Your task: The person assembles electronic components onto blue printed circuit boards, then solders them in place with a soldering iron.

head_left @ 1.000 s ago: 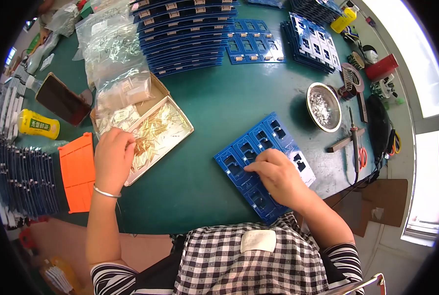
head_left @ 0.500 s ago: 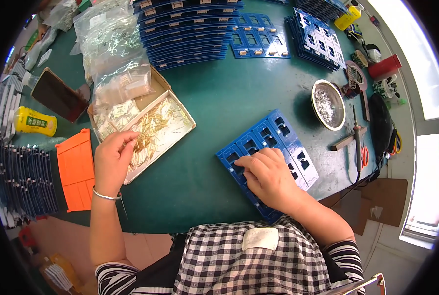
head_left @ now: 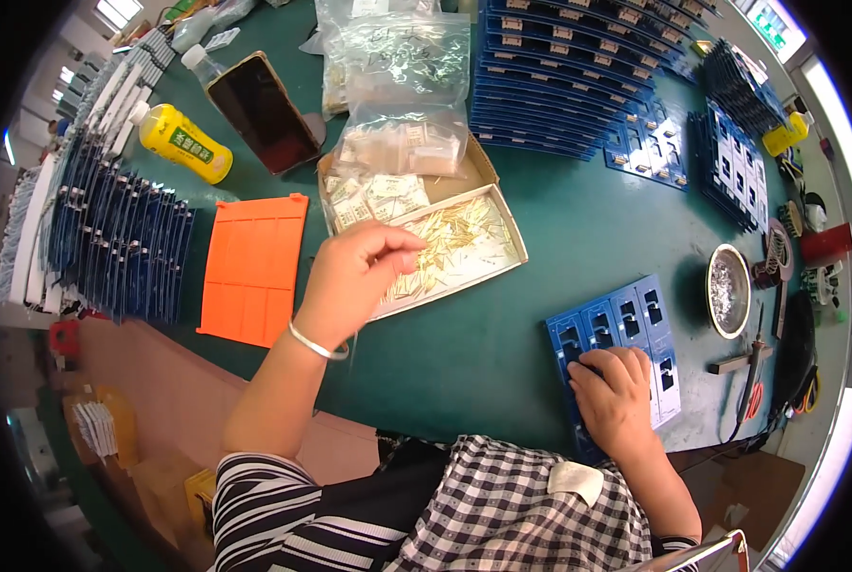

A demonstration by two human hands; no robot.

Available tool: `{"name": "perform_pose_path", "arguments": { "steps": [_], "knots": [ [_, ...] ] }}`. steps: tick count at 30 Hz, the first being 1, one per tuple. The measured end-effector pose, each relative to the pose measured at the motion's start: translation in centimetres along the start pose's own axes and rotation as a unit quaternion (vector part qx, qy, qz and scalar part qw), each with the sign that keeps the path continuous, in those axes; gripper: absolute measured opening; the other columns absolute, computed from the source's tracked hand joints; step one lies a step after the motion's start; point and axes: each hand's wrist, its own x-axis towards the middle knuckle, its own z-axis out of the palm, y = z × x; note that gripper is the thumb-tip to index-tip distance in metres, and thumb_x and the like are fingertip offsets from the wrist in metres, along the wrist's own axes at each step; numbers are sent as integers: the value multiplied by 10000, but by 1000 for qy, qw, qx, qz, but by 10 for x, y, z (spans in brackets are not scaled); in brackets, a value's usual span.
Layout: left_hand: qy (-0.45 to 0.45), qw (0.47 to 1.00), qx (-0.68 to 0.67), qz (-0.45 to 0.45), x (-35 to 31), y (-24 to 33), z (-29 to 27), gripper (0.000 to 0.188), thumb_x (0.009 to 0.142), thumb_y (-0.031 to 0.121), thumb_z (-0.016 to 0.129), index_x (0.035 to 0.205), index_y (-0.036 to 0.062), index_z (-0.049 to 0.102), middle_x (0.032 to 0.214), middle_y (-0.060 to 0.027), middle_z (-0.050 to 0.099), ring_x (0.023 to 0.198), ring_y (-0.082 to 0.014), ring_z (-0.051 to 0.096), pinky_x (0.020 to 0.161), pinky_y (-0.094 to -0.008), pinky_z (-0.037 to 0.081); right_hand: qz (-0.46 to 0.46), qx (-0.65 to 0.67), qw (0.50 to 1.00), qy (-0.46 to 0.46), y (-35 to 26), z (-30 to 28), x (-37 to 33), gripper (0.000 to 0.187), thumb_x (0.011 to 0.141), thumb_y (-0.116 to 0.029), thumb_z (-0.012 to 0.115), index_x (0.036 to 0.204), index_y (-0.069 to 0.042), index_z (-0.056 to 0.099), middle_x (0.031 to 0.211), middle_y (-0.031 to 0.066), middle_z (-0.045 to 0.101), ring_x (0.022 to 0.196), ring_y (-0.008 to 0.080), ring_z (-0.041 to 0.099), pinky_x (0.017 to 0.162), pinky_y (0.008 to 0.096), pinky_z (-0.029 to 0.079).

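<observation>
My left hand [head_left: 354, 283] is over the edge of a shallow cardboard tray, its thumb and fingertips pinched together just above a heap of thin gold-coloured pins [head_left: 454, 234]. Whether a pin is between them is too small to see. A blue circuit board panel [head_left: 656, 329] with rows of black rectangular cutouts lies on the table at the right. Resting on its near left part is my right hand [head_left: 618, 400], fingers curled down and closed against the board. Whatever those fingertips hold is hidden beneath them. The cardboard tray [head_left: 519, 250] also carries small clear bags of parts.
An orange plastic tray [head_left: 252, 272] lies left of the pins, near stacked boards [head_left: 125, 238], a yellow-capped bottle [head_left: 185, 145] and a propped phone [head_left: 264, 112]. Tall board stacks [head_left: 550, 91] stand at the back. At right are a metal bowl [head_left: 728, 291] and a soldering iron [head_left: 756, 357].
The view has turned left, so everything sits further right in the picture. My left hand stays pinched at the pins. My right hand's fingers have curled in more on the board.
</observation>
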Motion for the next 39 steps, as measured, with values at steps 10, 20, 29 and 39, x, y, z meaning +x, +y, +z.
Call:
{"name": "perform_pose_path", "arguments": {
  "steps": [10, 20, 29, 39],
  "knots": [
    [-234, 868, -408, -158, -60, 18, 88, 225, 893, -32, 599, 1115, -3, 572, 1001, -100, 647, 900, -140, 660, 801, -246, 534, 126, 251, 960, 15, -12, -5, 21, 172, 764, -71, 705, 929, -110, 674, 942, 18, 634, 898, 215, 570, 838, 357, 382],
    [-237, 921, -275, -139, -53, 32, 96, 316, 859, -70, 627, 1153, -4, 534, 940, -99, 673, 846, -136, 664, 778, -249, 539, 142, 281, 949, -14, -13, 1, 18, 152, 762, -30, 704, 896, -85, 657, 978, 50, 643, 940, 234, 579, 880, 363, 391],
    [-219, 967, -130, -11, -51, 33, 105, 318, 809, -79, 656, 1110, -7, 580, 884, -99, 704, 807, -111, 681, 705, -229, 548, 119, 235, 964, -27, -7, 5, 25, 142, 698, -32, 711, 812, -76, 640, 918, 37, 641, 891, 217, 571, 858, 353, 394],
    [-221, 959, -176, -33, -47, 22, 102, 260, 818, -75, 648, 1068, -13, 609, 900, -113, 698, 835, -144, 689, 723, -249, 556, 232, 308, 922, -36, 16, 2, 27, 47, 765, -53, 656, 778, -60, 612, 867, 39, 645, 869, 218, 576, 821, 348, 398]
  ]
}}
